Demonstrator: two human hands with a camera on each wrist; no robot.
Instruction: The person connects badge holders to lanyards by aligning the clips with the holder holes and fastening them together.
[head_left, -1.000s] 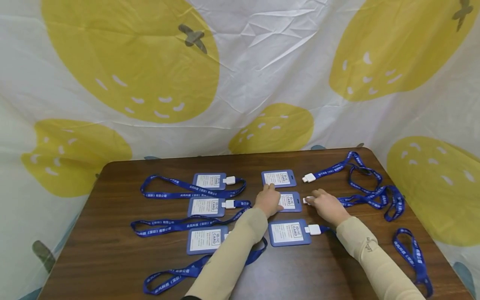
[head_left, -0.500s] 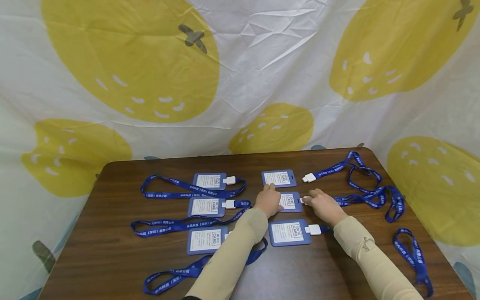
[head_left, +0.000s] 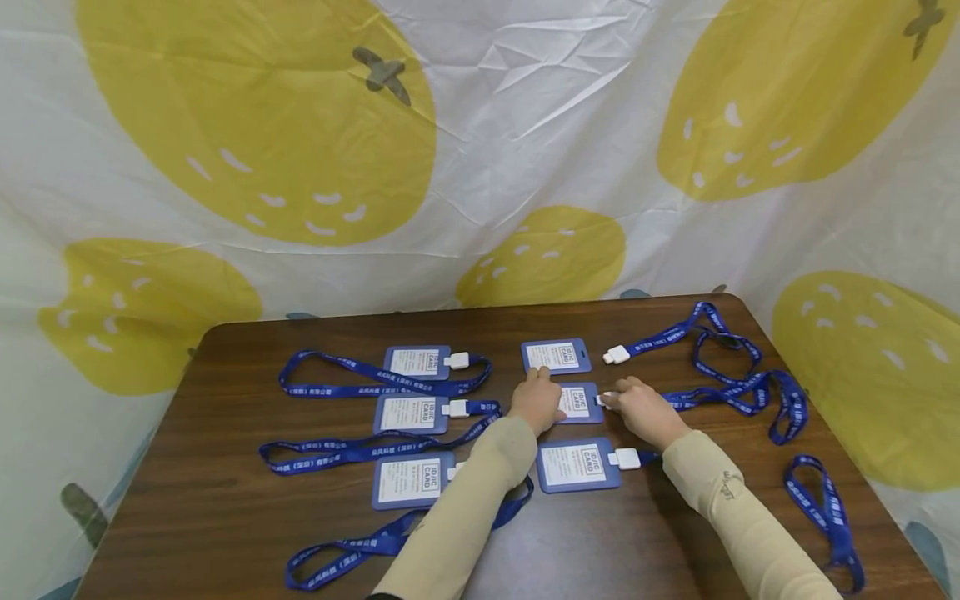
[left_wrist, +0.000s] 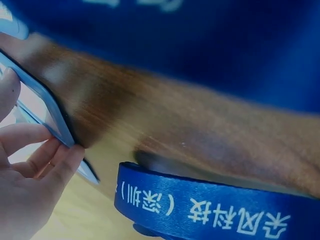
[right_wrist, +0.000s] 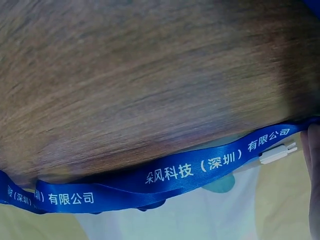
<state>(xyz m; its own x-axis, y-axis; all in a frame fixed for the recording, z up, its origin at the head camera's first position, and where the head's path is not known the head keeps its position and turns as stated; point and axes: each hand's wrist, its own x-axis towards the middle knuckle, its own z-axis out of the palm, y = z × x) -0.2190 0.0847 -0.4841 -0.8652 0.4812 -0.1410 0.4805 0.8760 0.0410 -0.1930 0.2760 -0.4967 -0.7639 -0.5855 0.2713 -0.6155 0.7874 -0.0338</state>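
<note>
With thumb and fingers my left hand [head_left: 536, 402] grips the left side of the middle blue badge holder [head_left: 577, 402], which lies on the table with its slotted end to the right. The left wrist view shows the fingertips at the edge of this badge holder [left_wrist: 56, 114]. My right hand [head_left: 647, 412] pinches the white clip [head_left: 603, 401] of a blue lanyard [head_left: 686, 400]; the clip's tip is at the holder's slotted end. Whether it goes through the slot is too small to tell. In the right wrist view the lanyard [right_wrist: 185, 172] trails away from the hand.
Behind lies a badge holder [head_left: 557, 357] with a separate lanyard clip [head_left: 617, 355] beside it. In front, another badge holder [head_left: 576, 465] has a clip attached. On the left are three badges [head_left: 411, 414] with lanyards. A looped lanyard [head_left: 828, 517] lies near the table's right edge.
My right hand has moved slightly left, bringing the white clip up to the middle badge holder and drawing its lanyard along. The left hand has stayed in place.
</note>
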